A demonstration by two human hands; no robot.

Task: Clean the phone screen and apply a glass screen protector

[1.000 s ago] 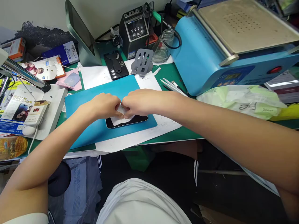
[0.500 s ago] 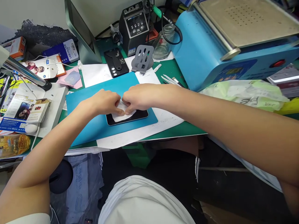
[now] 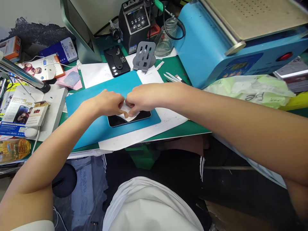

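A clear glass jar [image 3: 165,41] stands beside a gray stand [image 3: 144,55].

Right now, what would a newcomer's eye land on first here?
Probably the big blue machine with its tan perforated top, filling the upper right of the desk. Next, the left hand and right hand meeting at the centre, pinching a white sheet over a black-faced device on the bright blue mat.
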